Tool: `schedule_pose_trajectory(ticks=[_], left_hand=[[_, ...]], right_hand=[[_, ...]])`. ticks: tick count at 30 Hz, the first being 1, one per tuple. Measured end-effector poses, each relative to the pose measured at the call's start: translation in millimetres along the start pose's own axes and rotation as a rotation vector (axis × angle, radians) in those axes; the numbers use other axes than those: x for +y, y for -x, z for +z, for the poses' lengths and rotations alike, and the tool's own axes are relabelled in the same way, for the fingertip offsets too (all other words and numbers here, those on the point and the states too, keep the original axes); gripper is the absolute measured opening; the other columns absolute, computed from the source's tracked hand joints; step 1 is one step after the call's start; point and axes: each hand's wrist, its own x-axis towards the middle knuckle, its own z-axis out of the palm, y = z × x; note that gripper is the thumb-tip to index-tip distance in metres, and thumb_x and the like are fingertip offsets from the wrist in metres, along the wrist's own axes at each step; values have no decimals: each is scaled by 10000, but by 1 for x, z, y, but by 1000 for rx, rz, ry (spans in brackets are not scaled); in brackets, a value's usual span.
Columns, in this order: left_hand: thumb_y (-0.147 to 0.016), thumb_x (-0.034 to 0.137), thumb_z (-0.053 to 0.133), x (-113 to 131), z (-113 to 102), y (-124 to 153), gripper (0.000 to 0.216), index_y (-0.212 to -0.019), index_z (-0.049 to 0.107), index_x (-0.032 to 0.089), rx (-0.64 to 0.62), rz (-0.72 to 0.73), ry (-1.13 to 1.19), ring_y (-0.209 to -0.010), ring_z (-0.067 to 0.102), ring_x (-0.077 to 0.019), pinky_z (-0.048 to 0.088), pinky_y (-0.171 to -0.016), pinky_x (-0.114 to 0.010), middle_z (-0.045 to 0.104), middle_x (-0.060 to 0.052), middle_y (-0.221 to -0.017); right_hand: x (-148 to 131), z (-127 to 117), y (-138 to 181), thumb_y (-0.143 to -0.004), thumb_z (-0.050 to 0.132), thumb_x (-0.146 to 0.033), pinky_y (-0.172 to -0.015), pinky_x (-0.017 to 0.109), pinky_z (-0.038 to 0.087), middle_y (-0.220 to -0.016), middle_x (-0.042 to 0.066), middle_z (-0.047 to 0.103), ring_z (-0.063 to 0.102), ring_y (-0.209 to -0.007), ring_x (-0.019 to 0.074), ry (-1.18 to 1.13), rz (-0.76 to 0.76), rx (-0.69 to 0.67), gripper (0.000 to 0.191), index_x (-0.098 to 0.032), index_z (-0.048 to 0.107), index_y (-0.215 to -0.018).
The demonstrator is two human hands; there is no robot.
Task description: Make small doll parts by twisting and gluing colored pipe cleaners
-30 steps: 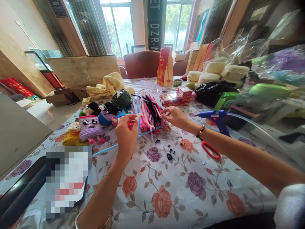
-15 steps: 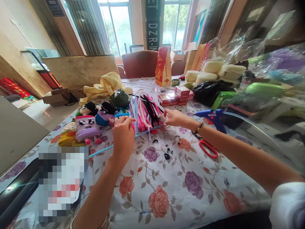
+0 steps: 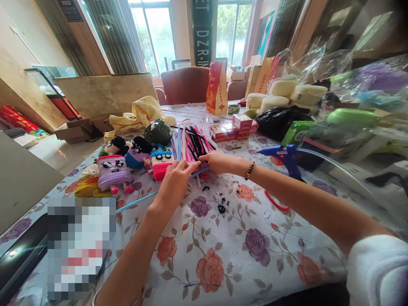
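Observation:
My left hand (image 3: 177,178) and my right hand (image 3: 221,162) come together in front of a bundle of pink, black, white and blue pipe cleaners (image 3: 191,146). On both hands the fingers are pinched, with the fingertips almost touching. What lies between them is too small to make out. A long light-blue pipe cleaner (image 3: 137,203) runs slantwise on the cloth, passing under or behind my left hand. Left of that hand sits a doll with a blue and red striped body (image 3: 161,163), and beside it a doll with a lilac body (image 3: 114,173).
A blue glue gun (image 3: 283,156) stands at the right, and red-handled scissors (image 3: 276,200) lie partly behind my right forearm. Black scraps (image 3: 221,208) dot the flowered tablecloth (image 3: 223,250). Small red boxes (image 3: 240,123) and a black plastic bag (image 3: 280,123) stand behind.
My right hand has moved left to meet my left hand, which has shifted slightly right. The striped doll shows more fully now, and my right forearm covers more of the scissors.

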Motion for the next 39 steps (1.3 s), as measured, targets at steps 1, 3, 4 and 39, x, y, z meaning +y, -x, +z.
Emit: schedule_pose_trajectory(ticks=[1,3,4,39], left_hand=[[-765,-29,377,2,0,-1,627,-1307,503,262,-46,9,-48,-980,505,-230,406,-871,-359,586,-88,-1068],[-787,-21,370,7,1,-4,610,-1296,514,284,-97,-5,-147,-1039,484,-257,381,-902,-402,567,-105,-1148],[-801,-14,360,8,3,-5,586,-1277,532,281,-112,-19,-191,-1065,473,-266,370,-913,-417,556,-115,-1180],[-772,-4,360,7,7,1,477,-1091,649,200,0,-215,-134,-983,538,-279,388,-858,-414,618,-136,-977]], right_hand=[[1,-2,-2,-788,454,-56,-591,230,348,-925,94,711,608,-740,154,6,-11,6,406,-151,621,-1146],[2,-4,-5,-789,459,-53,-571,234,331,-926,99,712,606,-719,151,20,-24,18,401,-138,614,-1148],[3,-5,-6,-786,461,-50,-566,234,326,-930,100,713,605,-716,149,27,-24,25,400,-138,616,-1145],[-4,-34,42,-743,659,-330,-538,236,325,-619,8,618,489,-560,99,-262,226,119,169,-178,727,-715]])
